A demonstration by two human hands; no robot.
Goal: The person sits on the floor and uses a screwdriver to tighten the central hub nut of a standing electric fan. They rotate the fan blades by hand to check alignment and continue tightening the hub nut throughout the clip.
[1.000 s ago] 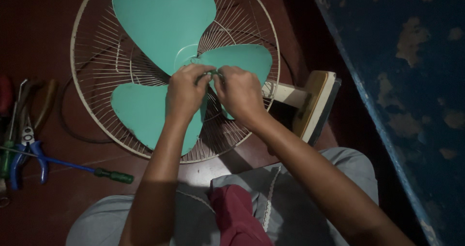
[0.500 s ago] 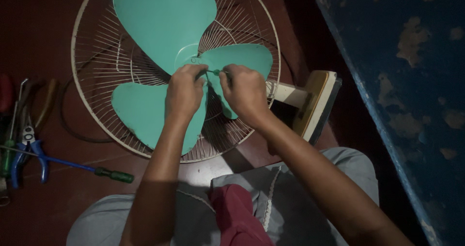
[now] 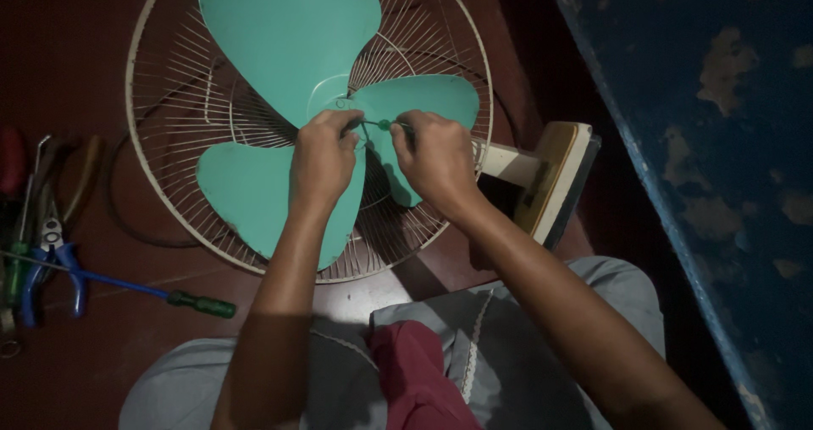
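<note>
Nearest the camera, the person's lap in grey cloth (image 3: 525, 345) with a dark red fold (image 3: 415, 375) is sitting just below the wire guard (image 3: 169, 201) of a fan lying flat on the dark red floor (image 3: 127, 345). Both forearms are reaching up over the guard's lower rim to the fan's hub (image 3: 334, 108). The left hand (image 3: 323, 157) is curling closed over the hub area, resting on the lower of the 3 teal blades (image 3: 288, 32). The right hand (image 3: 436, 161) is pinching a small thin green-tipped piece (image 3: 385, 126) just right of the hub; what it is cannot be told. Left of the guard, a blue-shafted screwdriver with a green handle (image 3: 199, 303) and pliers (image 3: 51, 261) are lying among other tools. Right of the guard, the fan's cream base (image 3: 550, 176) is lying beside a blue wall (image 3: 720, 142).
</note>
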